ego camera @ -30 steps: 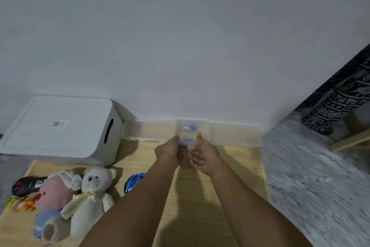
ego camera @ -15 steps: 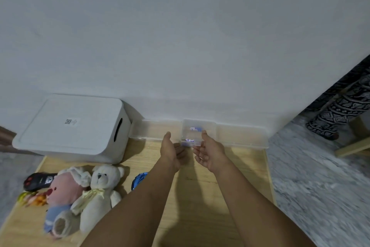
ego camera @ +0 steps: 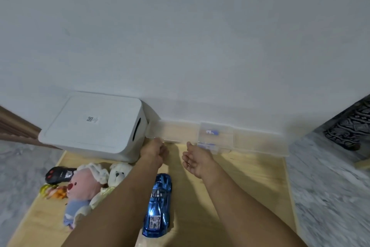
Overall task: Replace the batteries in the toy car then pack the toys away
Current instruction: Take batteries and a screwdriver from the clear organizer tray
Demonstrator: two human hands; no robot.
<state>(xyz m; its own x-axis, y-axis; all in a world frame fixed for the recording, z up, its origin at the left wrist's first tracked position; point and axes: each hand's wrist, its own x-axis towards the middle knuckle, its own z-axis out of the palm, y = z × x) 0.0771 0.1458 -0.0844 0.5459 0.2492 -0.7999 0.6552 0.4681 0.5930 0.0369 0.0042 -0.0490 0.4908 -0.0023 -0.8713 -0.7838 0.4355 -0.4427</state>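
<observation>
Neither hand holds anything: left hand (ego camera: 154, 149) loosely curled, right hand (ego camera: 195, 159) open, palm up, beside the small clear plastic battery case (ego camera: 216, 138) against the wall. Shiny blue toy car (ego camera: 159, 205) lies untouched between forearms. Step: fetching batteries. Next: open the case, pinch out cells.

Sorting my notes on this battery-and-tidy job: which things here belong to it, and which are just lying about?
Belong: blue toy car, clear battery case, plush toys, white storage box, black remote.
Lying about: patterned fabric, far right.
</observation>
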